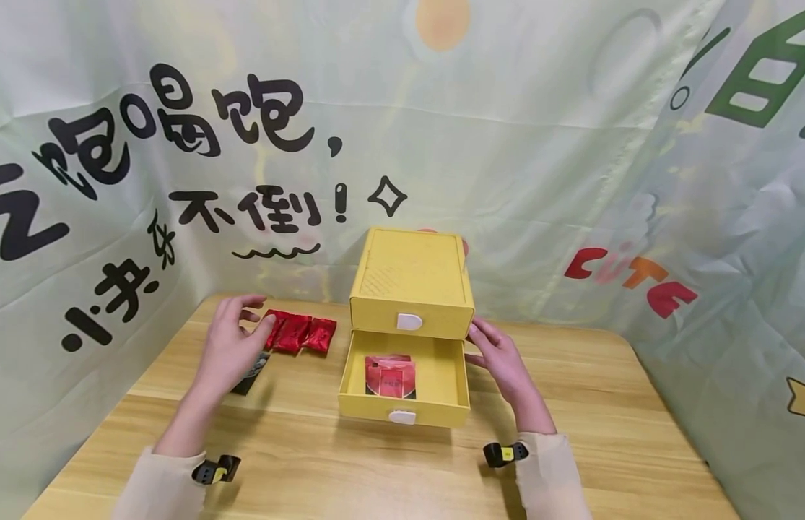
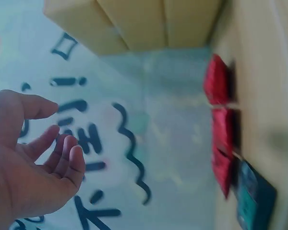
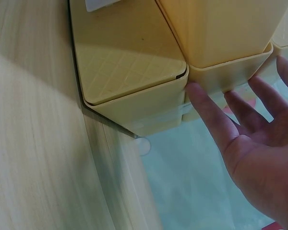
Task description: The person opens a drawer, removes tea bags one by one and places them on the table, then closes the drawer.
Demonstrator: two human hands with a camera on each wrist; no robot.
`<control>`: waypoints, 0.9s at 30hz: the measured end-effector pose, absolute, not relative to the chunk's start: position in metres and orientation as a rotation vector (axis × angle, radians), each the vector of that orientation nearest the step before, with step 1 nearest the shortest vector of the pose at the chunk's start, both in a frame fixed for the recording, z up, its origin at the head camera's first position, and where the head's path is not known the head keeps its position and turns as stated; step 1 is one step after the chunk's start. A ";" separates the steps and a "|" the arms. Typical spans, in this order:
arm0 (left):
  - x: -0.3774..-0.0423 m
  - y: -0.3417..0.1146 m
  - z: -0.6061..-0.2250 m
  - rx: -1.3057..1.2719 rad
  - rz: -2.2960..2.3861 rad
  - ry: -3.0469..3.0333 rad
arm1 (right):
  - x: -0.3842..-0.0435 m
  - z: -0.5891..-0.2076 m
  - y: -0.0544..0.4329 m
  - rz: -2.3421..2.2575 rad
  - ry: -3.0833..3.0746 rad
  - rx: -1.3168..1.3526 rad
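Note:
A yellow drawer cabinet (image 1: pixel 411 267) stands on the table, with one drawer (image 1: pixel 441 375) below the top one pulled out. Inside that drawer lie flat pink-red sachets (image 1: pixel 390 379) toward its left side. My right hand (image 1: pixel 504 361) has its fingertips against the right side of the cabinet, fingers extended, as the right wrist view also shows. Raised above the table's left part, my left hand (image 1: pixel 229 347) holds nothing, its fingers loosely bent. Close by it lie several shiny red packets (image 1: pixel 294 332) in a row. A dark packet (image 2: pixel 255 199), partly hidden by the hand in the head view, lies beside them.
Wood-grain table (image 1: pixel 603 404) extends on both sides of the cabinet. A printed cloth backdrop (image 1: pixel 506 180) hangs right behind and along the sides. White pull tabs (image 1: pixel 402 417) stick out from the drawer fronts.

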State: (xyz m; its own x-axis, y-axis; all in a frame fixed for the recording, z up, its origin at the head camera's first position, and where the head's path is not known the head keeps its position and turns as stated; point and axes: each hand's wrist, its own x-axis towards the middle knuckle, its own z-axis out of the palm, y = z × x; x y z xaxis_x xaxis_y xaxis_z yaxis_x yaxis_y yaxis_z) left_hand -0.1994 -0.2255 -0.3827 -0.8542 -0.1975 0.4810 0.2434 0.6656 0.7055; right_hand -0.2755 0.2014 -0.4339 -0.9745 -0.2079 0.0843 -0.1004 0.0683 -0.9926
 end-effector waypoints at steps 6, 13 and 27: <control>-0.191 -0.199 -0.368 -0.175 -1.160 -2.318 | -0.275 -0.434 0.201 -2.064 2.239 -0.326; -0.185 -0.170 -0.361 -0.293 -1.141 -2.367 | -0.276 -0.434 0.201 -2.065 2.236 -0.325; -0.182 -0.123 -0.355 -0.674 -0.852 -2.570 | -0.277 -0.434 0.201 -2.065 2.246 -0.310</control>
State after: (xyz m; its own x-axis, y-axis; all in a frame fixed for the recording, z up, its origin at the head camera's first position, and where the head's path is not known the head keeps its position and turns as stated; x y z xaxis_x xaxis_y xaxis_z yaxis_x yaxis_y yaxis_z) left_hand -0.1818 -0.1227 -0.3547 -0.8258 0.3266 0.4599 0.5366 0.7060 0.4622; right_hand -0.2765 0.2006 -0.4343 -0.9769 -0.1979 0.0812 -0.0975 0.0738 -0.9925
